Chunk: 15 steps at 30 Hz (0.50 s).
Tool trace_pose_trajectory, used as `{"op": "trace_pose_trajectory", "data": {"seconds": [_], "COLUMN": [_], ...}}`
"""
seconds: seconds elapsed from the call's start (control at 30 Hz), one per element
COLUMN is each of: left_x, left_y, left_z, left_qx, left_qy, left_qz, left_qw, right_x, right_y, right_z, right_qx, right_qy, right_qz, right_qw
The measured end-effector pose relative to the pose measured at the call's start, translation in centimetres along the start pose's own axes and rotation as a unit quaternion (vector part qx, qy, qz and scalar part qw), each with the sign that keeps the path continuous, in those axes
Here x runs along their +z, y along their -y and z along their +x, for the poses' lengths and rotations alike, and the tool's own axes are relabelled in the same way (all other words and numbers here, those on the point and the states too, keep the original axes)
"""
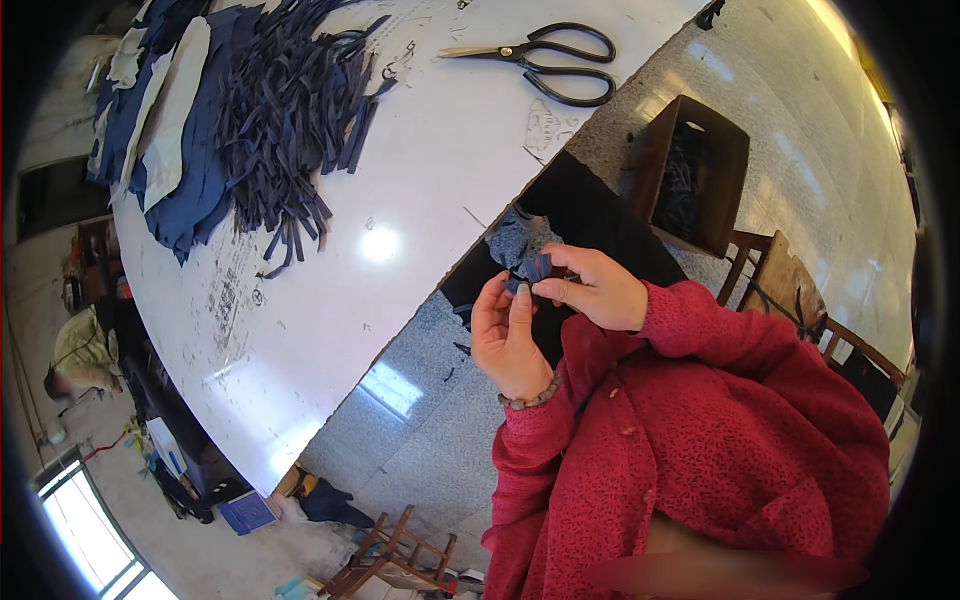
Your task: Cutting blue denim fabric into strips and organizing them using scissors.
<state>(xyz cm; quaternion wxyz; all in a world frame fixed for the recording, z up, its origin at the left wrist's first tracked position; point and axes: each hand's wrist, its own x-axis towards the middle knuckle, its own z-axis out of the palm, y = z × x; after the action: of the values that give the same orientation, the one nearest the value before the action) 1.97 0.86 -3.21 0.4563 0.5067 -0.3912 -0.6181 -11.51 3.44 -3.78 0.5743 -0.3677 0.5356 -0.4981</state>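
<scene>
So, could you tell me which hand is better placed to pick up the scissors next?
Probably the right hand: in this view it sits nearer the black scissors on the white table. Both hands pinch the dark blue strip, so the left hand would have to keep its grip alone.

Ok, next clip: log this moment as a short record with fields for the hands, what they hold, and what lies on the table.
left hand: raised, fingers pinching small dark blue fabric strips
right hand: pinching the same strips from the other side
table: white
pile of blue strips: far left of the table, beside larger blue and white cloth pieces
scissors: black-handled, lying untouched at the far edge
cardboard box: open, on the floor
</scene>
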Motion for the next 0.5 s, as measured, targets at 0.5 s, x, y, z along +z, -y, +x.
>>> {"op": "trace_pose_trajectory", "data": {"seconds": [0.5], "left_x": [-0.2], "left_y": [1.4], "left_z": [0.3], "left_qx": [-0.001], "left_qy": [-0.018], "left_qz": [0.006], "left_qw": [1.000], "right_x": [0.0], "right_y": [-0.3], "right_z": [0.3], "right_qx": [-0.107], "right_qy": [-0.054], "right_qz": [-0.167], "right_qw": [0.979]}}
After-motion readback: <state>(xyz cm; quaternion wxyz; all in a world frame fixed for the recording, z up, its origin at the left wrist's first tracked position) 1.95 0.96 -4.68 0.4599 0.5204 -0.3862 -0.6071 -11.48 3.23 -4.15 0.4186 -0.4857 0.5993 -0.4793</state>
